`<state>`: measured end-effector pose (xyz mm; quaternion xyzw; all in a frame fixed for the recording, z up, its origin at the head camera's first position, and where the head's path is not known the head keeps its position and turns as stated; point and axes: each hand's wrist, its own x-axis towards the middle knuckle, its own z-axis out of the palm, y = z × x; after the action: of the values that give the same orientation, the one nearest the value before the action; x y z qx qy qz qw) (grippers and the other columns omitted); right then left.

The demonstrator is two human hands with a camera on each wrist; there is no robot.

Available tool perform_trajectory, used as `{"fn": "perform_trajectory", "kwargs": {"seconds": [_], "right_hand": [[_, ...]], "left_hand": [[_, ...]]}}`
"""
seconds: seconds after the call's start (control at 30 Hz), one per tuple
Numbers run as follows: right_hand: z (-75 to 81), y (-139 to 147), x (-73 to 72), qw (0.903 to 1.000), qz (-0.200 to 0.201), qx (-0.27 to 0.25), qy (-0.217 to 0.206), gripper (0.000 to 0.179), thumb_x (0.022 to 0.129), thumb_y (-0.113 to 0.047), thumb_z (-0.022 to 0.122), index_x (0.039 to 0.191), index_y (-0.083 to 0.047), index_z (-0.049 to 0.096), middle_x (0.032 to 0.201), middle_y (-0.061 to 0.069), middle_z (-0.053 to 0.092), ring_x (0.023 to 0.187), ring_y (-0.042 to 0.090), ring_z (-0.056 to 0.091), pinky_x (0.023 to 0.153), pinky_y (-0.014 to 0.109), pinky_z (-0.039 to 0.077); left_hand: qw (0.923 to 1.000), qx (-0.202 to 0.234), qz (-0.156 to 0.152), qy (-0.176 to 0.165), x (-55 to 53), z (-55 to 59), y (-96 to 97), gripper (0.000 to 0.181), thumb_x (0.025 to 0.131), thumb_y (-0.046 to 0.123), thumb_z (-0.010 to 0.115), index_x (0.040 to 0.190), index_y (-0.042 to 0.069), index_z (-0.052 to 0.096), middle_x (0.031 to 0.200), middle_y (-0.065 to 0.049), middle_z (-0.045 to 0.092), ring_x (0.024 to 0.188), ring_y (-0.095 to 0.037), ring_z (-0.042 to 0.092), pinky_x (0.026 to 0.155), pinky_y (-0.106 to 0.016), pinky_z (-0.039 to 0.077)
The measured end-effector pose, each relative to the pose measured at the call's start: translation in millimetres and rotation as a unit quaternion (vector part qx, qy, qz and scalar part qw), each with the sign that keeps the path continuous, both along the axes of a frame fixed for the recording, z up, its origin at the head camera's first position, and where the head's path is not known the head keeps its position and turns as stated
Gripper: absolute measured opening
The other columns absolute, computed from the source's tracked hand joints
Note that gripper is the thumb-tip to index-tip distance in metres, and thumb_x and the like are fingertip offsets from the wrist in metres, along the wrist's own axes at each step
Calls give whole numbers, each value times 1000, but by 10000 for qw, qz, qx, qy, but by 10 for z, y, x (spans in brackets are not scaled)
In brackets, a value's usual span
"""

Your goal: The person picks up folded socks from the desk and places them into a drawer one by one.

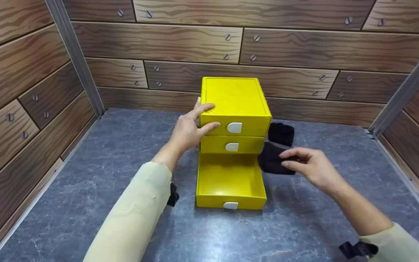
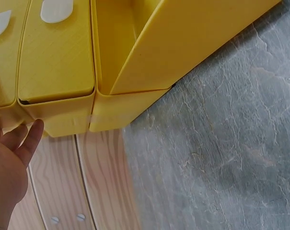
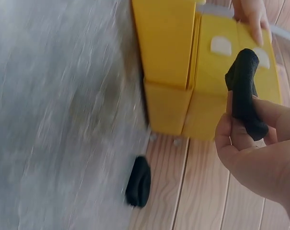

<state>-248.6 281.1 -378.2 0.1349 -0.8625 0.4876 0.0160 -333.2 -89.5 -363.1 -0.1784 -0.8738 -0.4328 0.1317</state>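
Note:
A small yellow drawer cabinet (image 1: 236, 96) with white handles stands in the middle in the head view. Its bottom drawer (image 1: 231, 201) is pulled out, and the inside that shows is bare. My left hand (image 1: 189, 129) grips the cabinet's upper left corner, thumb on the front and a finger on top. To the right of the cabinet, my right hand (image 1: 315, 169) pinches a folded black cloth (image 1: 273, 160), perhaps a sock, between thumb and fingers. In the right wrist view this cloth (image 3: 244, 88) looks thick and doubled over. A second folded black cloth (image 1: 281, 134) lies behind it on the table.
The grey marbled tabletop (image 1: 122, 153) spreads around the cabinet. Wood-patterned walls (image 1: 180, 43) with metal corner posts (image 1: 76, 54) enclose the back and both sides. The two upper drawers (image 1: 213, 145) are pushed in.

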Motion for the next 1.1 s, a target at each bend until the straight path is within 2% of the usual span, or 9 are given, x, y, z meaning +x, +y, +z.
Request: {"fn": "perform_trajectory", "kwargs": {"seconds": [0.3,0.5,0.7,1.1], "right_hand": [[-37,-428,25,9976,684,31,-90,21,96,-8,80,116,-2,79,122,19,74,87,14,68,72,24,57],[-126,-680,-27,9945,1037,128,-77,20,96,-6,79,115,-3,80,124,19,73,87,18,71,74,23,57],[-217,-907,-115,9907,1346,185,-92,21,96,-4,79,116,-1,79,122,17,74,95,21,71,79,22,57],[-363,-1216,-244,9882,1353,438,-574,24,95,-6,79,119,-6,80,125,13,74,88,14,66,77,25,54]], "left_hand": [[9998,-73,50,196,-3,-14,-3,64,96,48,77,154,31,57,173,-6,26,147,-30,48,116,-44,44],[9997,-127,49,188,0,-9,1,64,97,48,76,155,31,57,173,-5,26,147,-30,48,117,-43,43],[9998,-92,75,143,8,-2,4,63,97,49,76,154,33,57,174,-6,25,147,-29,49,116,-44,44],[9999,-57,24,121,14,-2,1,64,97,49,76,155,33,56,174,-5,23,147,-28,49,116,-45,44]]}}
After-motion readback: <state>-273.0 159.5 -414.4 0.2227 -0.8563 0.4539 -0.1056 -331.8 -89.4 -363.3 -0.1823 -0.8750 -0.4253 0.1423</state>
